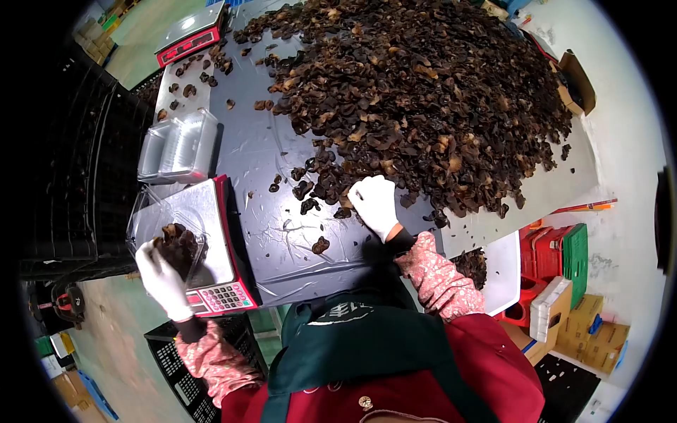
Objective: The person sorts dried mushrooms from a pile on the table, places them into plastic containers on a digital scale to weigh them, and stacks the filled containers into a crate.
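My left hand (161,280), in a white glove, is over the red-and-white digital scale (224,261). Its fingers are bent against a clump of dark wood ear mushrooms (180,248) inside a clear plastic tray (200,220) on the scale's plate. My right hand (376,205), also white-gloved, rests at the near edge of a large heap of wood ear mushrooms (423,106). Its fingers are curled in, and what they hold, if anything, is hidden. Loose pieces (303,189) lie just left of it on the grey table cover (282,240).
Stacked clear trays (185,149) stand beyond the scale, with a second scale (190,32) at the far left corner. Dark crates (77,155) line the left side. At right, below table height, are a white tub (502,271), red and green crates (557,257) and cardboard boxes (592,335).
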`<state>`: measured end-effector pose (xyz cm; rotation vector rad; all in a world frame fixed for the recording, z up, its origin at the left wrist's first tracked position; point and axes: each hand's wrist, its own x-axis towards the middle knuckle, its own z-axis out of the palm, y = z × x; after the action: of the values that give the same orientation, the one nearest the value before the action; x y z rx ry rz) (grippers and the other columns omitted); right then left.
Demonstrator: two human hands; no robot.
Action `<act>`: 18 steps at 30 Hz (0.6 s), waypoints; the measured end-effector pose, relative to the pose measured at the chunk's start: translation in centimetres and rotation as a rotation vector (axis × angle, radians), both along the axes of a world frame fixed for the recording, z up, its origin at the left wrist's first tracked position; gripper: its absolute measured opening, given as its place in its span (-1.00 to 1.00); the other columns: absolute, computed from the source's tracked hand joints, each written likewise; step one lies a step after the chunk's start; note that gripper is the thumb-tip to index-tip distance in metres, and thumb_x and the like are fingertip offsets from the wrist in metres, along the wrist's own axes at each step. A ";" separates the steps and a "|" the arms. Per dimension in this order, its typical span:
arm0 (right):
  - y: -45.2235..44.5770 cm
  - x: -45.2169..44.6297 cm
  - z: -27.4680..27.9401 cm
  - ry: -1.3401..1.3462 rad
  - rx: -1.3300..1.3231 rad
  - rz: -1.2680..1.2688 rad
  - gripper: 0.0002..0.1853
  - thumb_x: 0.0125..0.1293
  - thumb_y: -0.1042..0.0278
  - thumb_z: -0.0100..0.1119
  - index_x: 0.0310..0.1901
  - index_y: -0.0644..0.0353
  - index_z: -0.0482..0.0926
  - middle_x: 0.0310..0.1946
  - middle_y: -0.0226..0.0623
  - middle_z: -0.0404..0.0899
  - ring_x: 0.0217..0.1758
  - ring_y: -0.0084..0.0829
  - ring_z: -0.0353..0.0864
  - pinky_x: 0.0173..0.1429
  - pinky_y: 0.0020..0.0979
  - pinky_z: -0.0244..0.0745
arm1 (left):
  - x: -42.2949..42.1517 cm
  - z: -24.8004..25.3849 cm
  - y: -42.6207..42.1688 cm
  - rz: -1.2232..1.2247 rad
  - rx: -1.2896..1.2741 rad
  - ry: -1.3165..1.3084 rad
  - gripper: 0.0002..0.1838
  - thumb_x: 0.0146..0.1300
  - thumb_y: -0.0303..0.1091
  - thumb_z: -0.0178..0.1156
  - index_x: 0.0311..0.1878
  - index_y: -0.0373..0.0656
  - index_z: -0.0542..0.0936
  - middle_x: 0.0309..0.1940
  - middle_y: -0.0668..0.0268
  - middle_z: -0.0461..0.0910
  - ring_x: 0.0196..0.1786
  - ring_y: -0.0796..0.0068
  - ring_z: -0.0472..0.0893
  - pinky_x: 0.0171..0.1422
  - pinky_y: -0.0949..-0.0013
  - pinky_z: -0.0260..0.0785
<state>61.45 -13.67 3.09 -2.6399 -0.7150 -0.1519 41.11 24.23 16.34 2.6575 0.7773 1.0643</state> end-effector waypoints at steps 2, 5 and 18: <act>-0.8 -0.4 0.3 -0.121 0.282 -0.055 -0.84 0.17 0.14 0.22 -0.38 0.01 0.63 -0.39 -0.38 0.54 -0.20 -0.22 0.48 -0.10 -0.18 0.28 | -2.7 -2.4 4.1 0.041 0.102 0.171 -0.89 0.45 -0.44 0.07 -0.06 -0.23 0.52 -0.15 0.09 0.60 -0.09 0.08 0.61 0.02 0.24 0.46; -3.9 -0.8 1.5 0.207 0.704 -0.106 -0.87 0.27 0.33 0.25 -0.21 0.16 0.64 -0.29 -0.33 0.62 -0.17 -0.41 0.59 -0.03 -0.36 0.46 | -4.1 -3.7 5.6 0.045 0.235 0.354 -0.85 0.32 -0.52 0.08 -0.06 -0.21 0.53 -0.14 0.09 0.60 -0.06 0.03 0.60 0.03 0.13 0.45; -32.2 -14.4 4.3 0.223 -0.539 -0.563 -0.67 0.11 0.10 0.43 -0.33 0.19 0.57 -0.29 -0.13 0.62 -0.19 -0.11 0.66 -0.13 -0.22 0.54 | -3.6 -4.3 5.0 0.284 0.170 0.463 -0.47 0.15 -0.65 -0.01 0.21 -0.09 0.55 -0.02 0.13 0.63 -0.08 0.04 0.63 0.03 0.09 0.47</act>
<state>47.00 -45.86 7.36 -3.2356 0.1014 0.2107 37.48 29.24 12.04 3.0540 1.2280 0.5821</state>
